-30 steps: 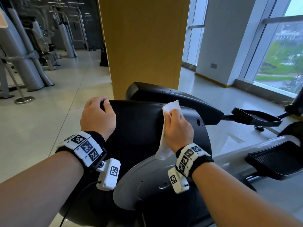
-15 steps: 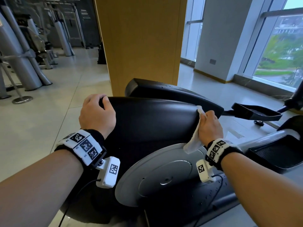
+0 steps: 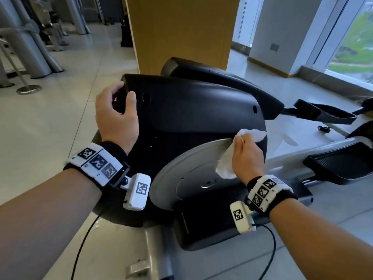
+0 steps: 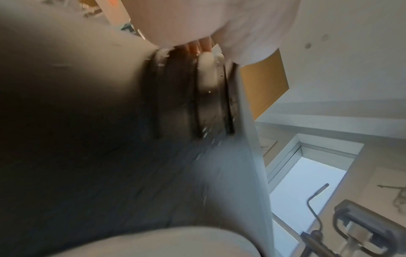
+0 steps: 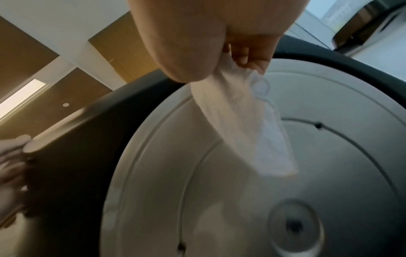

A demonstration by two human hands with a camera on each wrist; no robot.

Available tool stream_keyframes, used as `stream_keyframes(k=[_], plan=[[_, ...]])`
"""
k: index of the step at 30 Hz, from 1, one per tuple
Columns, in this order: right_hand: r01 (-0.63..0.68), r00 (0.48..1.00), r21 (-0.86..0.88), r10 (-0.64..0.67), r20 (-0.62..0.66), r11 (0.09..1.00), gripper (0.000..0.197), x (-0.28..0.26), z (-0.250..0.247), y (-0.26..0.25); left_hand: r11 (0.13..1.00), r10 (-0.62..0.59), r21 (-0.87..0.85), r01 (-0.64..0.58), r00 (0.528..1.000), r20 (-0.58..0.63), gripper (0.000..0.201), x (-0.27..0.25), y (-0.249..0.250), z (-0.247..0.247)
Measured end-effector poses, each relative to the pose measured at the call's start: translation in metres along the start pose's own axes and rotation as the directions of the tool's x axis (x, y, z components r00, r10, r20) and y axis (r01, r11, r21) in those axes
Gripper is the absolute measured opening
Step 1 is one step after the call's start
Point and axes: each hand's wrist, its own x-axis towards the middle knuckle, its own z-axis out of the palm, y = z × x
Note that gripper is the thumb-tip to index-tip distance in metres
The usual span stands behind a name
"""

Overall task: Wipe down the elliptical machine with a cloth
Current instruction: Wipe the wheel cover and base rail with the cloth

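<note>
R hand has the cloth bunched in curled fingers, thumb pinching it against them. We've got the cloth pressed on the elliptical where the black shroud meets the top edge of the grey disc. One end pokes out past the knuckles onto the black, the other end hangs loose below the hand over the disc face; R wrist cam shows that tail draped on the disc.

L hand grips the shroud's left end: fingers curled over the edge, thumb on the near face beside a small round hole. L wrist cam is blurred, only fingertips on a dark edge visible.

Black pedals to our right, yellow pillar behind the machine, windows far right.
</note>
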Motion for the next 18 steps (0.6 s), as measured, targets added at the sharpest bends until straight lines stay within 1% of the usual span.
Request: stream_keyframes(k=[1,3,5,7,8,9,10,12,13,14,16,17,18], plan=[[0.002,1.000,0.021,-0.003,0.017,1.000,0.026,-0.011,0.003,0.001,1.000,-0.015,-0.012,0.015,1.000,-0.016,0.025,-0.017,-0.007,-0.008],[-0.040,0.996,0.064,0.035,0.082,0.997,0.031,-0.033,0.012,0.005,0.997,-0.068,0.020,0.069,0.997,-0.021,0.026,-0.056,-0.025,-0.024],[-0.090,0.985,0.091,0.075,0.157,0.992,0.028,-0.056,0.019,0.014,0.987,-0.161,0.033,0.160,0.987,0.009,0.025,-0.103,-0.048,-0.040],[-0.117,0.970,0.078,0.097,0.223,0.990,0.022,-0.077,0.027,0.023,0.963,-0.270,-0.001,0.271,0.959,0.083,0.021,-0.150,-0.072,-0.051],[-0.128,0.961,0.071,0.106,0.256,0.989,0.019,-0.088,0.032,0.028,0.937,-0.345,-0.003,0.349,0.928,0.140,0.018,-0.174,-0.084,-0.054],[-0.137,0.950,0.072,0.111,0.291,0.988,0.016,-0.097,0.038,0.033,0.901,-0.427,0.017,0.433,0.881,0.206,0.014,-0.196,-0.096,-0.054],[-0.143,0.940,0.075,0.111,0.323,0.987,0.014,-0.106,0.045,0.036,0.854,-0.512,0.061,0.517,0.812,0.279,0.013,-0.215,-0.107,-0.052],[-0.139,0.919,0.065,0.104,0.381,0.988,0.018,-0.122,0.062,0.043,0.731,-0.670,0.204,0.651,0.630,0.393,0.015,-0.248,-0.129,-0.041],[-0.132,0.907,0.055,0.099,0.408,0.990,0.019,-0.129,0.071,0.046,0.685,-0.717,0.279,0.673,0.554,0.423,0.016,-0.260,-0.139,-0.034],[-0.124,0.896,0.041,0.094,0.434,0.991,0.017,-0.136,0.081,0.048,0.658,-0.742,0.337,0.674,0.505,0.441,0.018,-0.271,-0.147,-0.026],[-0.092,0.878,-0.006,0.084,0.472,0.996,0.009,-0.151,0.100,0.050,0.630,-0.767,0.404,0.663,0.452,0.456,0.021,-0.288,-0.158,-0.010],[-0.071,0.871,-0.031,0.077,0.485,0.997,0.011,-0.158,0.107,0.052,0.629,-0.769,0.423,0.653,0.441,0.463,0.022,-0.295,-0.161,-0.001],[-0.046,0.864,-0.037,0.058,0.500,0.998,0.016,-0.164,0.113,0.054,0.637,-0.763,0.425,0.643,0.447,0.467,0.022,-0.301,-0.163,0.008]])
